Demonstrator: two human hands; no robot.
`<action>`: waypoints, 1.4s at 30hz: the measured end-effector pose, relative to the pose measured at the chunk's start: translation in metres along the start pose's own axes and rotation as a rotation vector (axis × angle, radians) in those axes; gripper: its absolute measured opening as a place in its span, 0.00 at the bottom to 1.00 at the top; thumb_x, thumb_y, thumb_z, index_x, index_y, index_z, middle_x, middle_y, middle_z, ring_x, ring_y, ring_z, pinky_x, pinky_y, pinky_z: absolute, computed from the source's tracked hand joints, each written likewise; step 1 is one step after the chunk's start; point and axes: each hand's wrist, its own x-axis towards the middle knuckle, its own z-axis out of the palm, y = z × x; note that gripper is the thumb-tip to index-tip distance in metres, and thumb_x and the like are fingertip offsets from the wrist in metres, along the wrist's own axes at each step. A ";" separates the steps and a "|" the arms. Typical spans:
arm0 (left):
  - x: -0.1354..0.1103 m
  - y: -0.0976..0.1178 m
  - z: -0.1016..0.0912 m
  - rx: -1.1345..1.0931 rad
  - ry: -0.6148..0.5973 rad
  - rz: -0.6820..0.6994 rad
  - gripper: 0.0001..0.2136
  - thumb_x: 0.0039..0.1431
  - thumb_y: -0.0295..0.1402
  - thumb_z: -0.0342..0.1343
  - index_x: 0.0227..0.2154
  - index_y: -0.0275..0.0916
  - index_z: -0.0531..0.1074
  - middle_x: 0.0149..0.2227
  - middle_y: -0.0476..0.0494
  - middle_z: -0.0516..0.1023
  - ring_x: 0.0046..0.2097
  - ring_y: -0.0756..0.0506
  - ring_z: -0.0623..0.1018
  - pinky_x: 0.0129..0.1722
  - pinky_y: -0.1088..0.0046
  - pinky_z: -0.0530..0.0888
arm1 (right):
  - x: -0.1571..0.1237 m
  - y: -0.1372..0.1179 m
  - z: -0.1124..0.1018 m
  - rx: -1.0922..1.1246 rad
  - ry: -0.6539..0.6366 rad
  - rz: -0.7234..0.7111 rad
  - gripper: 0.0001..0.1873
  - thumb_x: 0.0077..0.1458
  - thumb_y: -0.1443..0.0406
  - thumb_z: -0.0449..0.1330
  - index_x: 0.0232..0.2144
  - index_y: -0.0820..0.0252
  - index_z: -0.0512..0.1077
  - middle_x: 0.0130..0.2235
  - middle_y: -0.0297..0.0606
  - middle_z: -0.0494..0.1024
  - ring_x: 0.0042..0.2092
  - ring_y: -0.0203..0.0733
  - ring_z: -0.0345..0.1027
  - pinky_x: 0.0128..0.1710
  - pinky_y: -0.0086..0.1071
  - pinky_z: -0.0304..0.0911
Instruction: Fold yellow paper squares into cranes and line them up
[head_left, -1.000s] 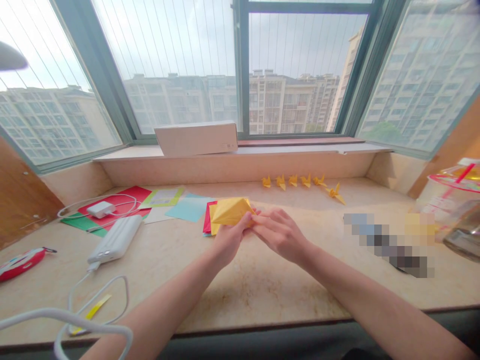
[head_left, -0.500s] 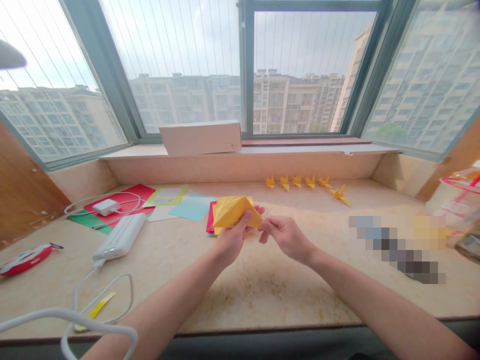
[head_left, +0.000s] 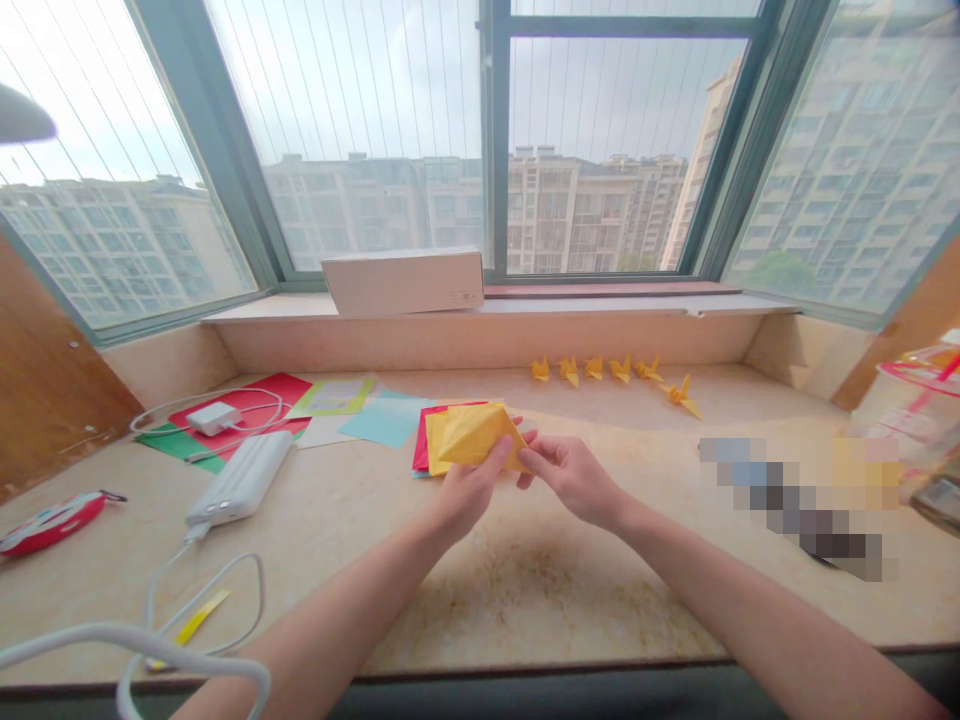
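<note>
A partly folded sheet of yellow origami paper (head_left: 474, 432) is held above the counter between my two hands. My left hand (head_left: 480, 482) grips its lower edge, the thumb lying on top and the fingers behind it. At the paper's right corner, my right hand (head_left: 566, 475) pinches with thumb and forefinger. Just behind and left of the folded paper is a stack of paper squares, with a red sheet (head_left: 421, 452) and a yellow sheet (head_left: 433, 450) showing. Several yellow folded paper cranes (head_left: 594, 368) stand in a row toward the back right.
To the left, a white power bank (head_left: 244, 480) with cables lies near a charger (head_left: 214, 416) on red and green sheets. A light blue sheet (head_left: 384, 418) lies nearby. A white box (head_left: 405, 283) sits on the sill. At right stands a clear plastic cup (head_left: 904, 410).
The yellow paper has tilted flatter and come down slightly to the right, uncovering more of the stack behind it. Both hands keep their hold. The view has shifted slightly.
</note>
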 end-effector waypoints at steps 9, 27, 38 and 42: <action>-0.003 0.023 -0.012 -0.224 -0.219 -0.013 0.32 0.58 0.55 0.54 0.59 0.40 0.67 0.54 0.34 0.76 0.54 0.33 0.75 0.52 0.57 0.70 | 0.004 0.000 -0.045 -0.395 0.041 -0.054 0.17 0.67 0.58 0.49 0.35 0.59 0.74 0.33 0.37 0.78 0.37 0.42 0.71 0.39 0.34 0.63; 0.005 0.009 -0.010 0.281 0.031 -0.144 0.14 0.56 0.43 0.60 0.36 0.36 0.73 0.26 0.47 0.77 0.26 0.50 0.73 0.24 0.78 0.64 | -0.008 -0.009 -0.038 -1.008 -0.008 -0.595 0.20 0.62 0.63 0.59 0.57 0.51 0.69 0.60 0.45 0.67 0.61 0.51 0.61 0.60 0.49 0.57; 0.007 0.013 -0.007 -0.048 0.221 -0.090 0.24 0.52 0.38 0.64 0.50 0.42 0.63 0.33 0.46 0.80 0.29 0.48 0.78 0.26 0.78 0.70 | -0.010 -0.008 -0.016 -1.322 -0.093 -0.861 0.16 0.61 0.67 0.61 0.52 0.52 0.72 0.65 0.44 0.63 0.67 0.47 0.52 0.69 0.52 0.37; 0.007 0.015 -0.005 -0.070 0.169 -0.063 0.23 0.53 0.37 0.63 0.50 0.44 0.63 0.35 0.49 0.79 0.31 0.49 0.79 0.28 0.77 0.72 | -0.011 -0.010 -0.022 -1.317 -0.047 -0.857 0.15 0.64 0.69 0.57 0.51 0.50 0.72 0.63 0.40 0.68 0.65 0.45 0.57 0.68 0.51 0.40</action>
